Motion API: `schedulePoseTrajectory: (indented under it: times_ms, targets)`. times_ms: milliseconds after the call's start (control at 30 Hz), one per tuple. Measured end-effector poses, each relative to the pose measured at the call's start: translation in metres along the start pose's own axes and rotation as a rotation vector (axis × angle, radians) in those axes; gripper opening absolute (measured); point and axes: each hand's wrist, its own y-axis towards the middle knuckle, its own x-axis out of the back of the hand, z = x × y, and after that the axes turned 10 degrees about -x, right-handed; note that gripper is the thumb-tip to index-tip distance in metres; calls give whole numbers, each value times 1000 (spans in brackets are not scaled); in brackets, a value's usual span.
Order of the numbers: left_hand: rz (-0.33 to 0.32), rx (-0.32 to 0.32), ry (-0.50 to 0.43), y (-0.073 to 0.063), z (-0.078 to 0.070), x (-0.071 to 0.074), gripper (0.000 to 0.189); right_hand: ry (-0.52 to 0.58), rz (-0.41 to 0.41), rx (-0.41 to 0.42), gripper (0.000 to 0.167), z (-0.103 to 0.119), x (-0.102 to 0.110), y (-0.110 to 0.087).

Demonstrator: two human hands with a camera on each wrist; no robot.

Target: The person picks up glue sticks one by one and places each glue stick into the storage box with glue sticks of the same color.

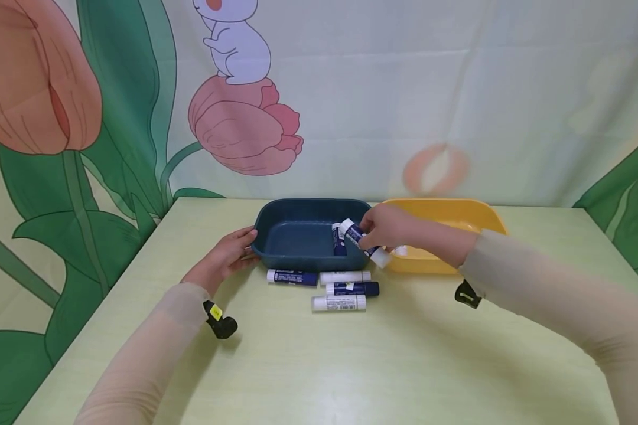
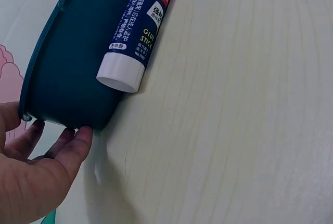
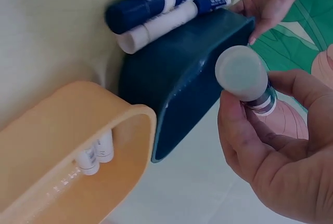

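My right hand [image 1: 390,227] pinches a blue-labelled glue stick [image 1: 357,235] between thumb and fingers, above where the two bins meet. In the right wrist view, the glue stick [image 3: 242,73] points its pale round end at the camera. My left hand [image 1: 231,254] touches the outer left end of the dark blue bin [image 1: 311,261], its fingertips against the wall and rim. Inside this bin lies another blue glue stick [image 1: 338,239]. White glue sticks [image 3: 96,154] lie in the yellow bin [image 1: 425,265].
Before the blue bin lie a blue glue stick [image 1: 292,277], a white glue stick [image 1: 344,277], a second blue one [image 1: 352,288] and a second white one [image 1: 338,303]. A printed cloth [image 1: 383,106] hangs behind the pale table [image 1: 298,366].
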Motion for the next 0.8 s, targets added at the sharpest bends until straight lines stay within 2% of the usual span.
schedulePoseTrajectory:
  times_ms: [267, 500, 800]
  targets:
    - [1, 0, -5, 3, 2, 1, 58, 103, 51, -108, 42, 17, 19, 11]
    - [1, -2, -6, 3, 4, 2, 57, 182, 56, -118, 36, 23, 32, 27]
    - [8, -12, 3, 3, 4, 3, 57, 233, 70, -194, 44, 27, 41, 49]
